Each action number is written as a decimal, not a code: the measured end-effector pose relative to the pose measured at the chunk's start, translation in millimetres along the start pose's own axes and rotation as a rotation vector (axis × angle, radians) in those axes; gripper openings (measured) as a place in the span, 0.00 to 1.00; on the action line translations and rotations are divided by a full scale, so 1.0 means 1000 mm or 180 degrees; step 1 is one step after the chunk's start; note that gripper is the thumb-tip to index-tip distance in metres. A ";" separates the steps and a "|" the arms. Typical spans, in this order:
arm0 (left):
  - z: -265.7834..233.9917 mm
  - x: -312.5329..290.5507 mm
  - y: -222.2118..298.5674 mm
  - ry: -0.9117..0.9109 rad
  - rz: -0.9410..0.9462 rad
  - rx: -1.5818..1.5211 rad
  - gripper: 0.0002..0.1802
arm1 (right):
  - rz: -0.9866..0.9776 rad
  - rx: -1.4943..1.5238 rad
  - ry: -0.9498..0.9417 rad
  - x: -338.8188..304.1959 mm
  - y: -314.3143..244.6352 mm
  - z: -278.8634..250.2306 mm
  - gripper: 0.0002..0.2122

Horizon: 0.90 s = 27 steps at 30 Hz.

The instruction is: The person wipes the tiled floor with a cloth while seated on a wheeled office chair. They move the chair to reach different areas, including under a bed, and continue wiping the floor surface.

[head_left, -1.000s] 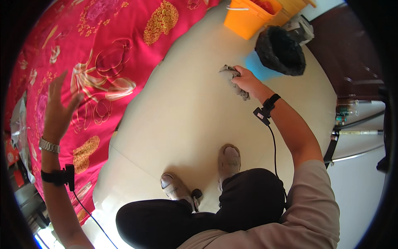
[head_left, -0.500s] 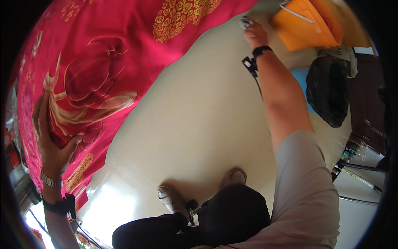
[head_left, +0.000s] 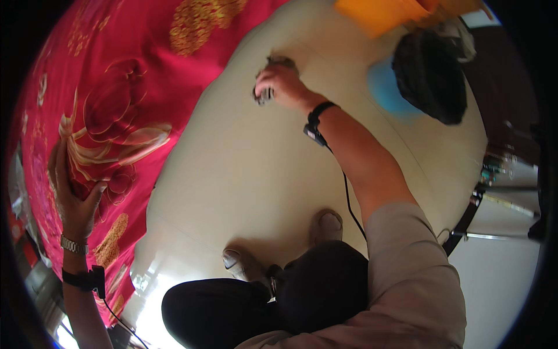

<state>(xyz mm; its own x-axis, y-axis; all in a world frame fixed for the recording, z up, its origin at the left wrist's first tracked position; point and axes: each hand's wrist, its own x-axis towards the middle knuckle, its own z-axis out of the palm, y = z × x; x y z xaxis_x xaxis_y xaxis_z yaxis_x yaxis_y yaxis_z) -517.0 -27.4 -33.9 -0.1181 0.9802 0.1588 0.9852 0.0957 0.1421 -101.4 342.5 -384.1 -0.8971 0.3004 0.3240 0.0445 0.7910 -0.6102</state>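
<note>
Open floor around right hand, red bedspread bounding left, black-lined bin right

We've got our right hand well out front, curled in, our left hand extended and spread!

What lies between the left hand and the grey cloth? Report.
The head view shows red flowered fabric nearest the left hand, then pale floor up to the grey cloth in the right hand.
</note>
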 end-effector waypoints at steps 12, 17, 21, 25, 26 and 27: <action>0.005 -0.005 0.000 0.0414 0.0089 -0.0146 0.58 | 0.1168 -0.0051 -0.0795 -0.307 -0.195 -0.077 0.14; 0.003 -0.004 0.004 0.0405 0.0035 0.0050 0.58 | 0.1279 0.0112 -0.0767 -0.290 -0.194 -0.094 0.17; 0.003 -0.002 0.004 0.0373 0.0051 0.0087 0.58 | 0.1187 -0.0253 -0.0044 -0.240 -0.155 -0.109 0.20; 0.002 0.000 0.004 0.0326 0.0076 -0.0021 0.58 | 0.1315 -0.0703 0.0572 -0.185 -0.076 -0.122 0.23; 0.001 0.000 0.004 0.0280 0.0013 -0.0050 0.57 | 0.1635 -0.1197 0.0699 -0.175 -0.057 -0.119 0.22; 0.001 -0.001 0.006 0.0242 -0.0076 -0.0039 0.57 | 0.2167 -0.1681 0.0738 -0.165 -0.039 -0.113 0.22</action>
<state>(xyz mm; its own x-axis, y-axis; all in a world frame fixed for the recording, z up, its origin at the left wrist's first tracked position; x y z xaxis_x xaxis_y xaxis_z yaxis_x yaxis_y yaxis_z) -511.1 -28.0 -34.6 -0.1509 0.9617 0.2288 0.9805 0.1161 0.1586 94.5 322.5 -331.5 -0.4933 0.8498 0.1859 0.7834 0.5269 -0.3296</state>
